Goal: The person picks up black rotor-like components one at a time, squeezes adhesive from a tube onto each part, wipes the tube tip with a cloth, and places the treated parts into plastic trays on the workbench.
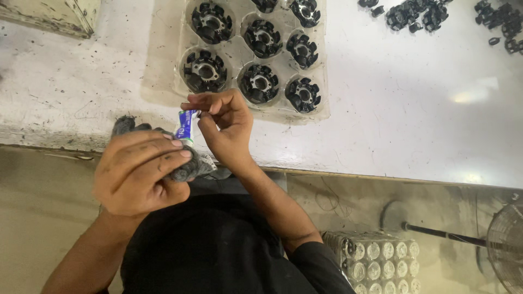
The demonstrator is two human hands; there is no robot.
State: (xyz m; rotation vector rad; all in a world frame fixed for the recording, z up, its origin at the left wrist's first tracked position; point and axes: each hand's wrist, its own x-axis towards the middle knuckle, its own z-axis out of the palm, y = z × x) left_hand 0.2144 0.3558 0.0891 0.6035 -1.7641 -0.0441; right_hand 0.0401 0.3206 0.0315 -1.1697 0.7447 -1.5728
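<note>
Your left hand (139, 174) was closed around a dark grey rag (188, 169), with a small blue-and-white tube (186, 126) poking up out of the cloth above your fingers. Your right hand (226, 128) was curled, its fingertips pinched at the tube's top end. Both hands hovered over the near edge of the white, scuffed counter (392, 109), just in front of your dark shirt.

Directly beyond your right hand lay a clear plastic tray (163, 87) holding black ring-shaped parts (260, 83) with metal centres, one in each round pocket; the nearest pocket sat just past your knuckles, so your hand covered part of the tray's front rim. Well off to the far right of the counter lay a scatter of small loose black pieces (417, 15). A worn pale box corner (54, 16) sat at the far left.

Below the counter edge, on the floor, stood a stack of trays of shiny round parts (378, 258), and a fan (504, 245) with a wire guard showed at the right edge.
</note>
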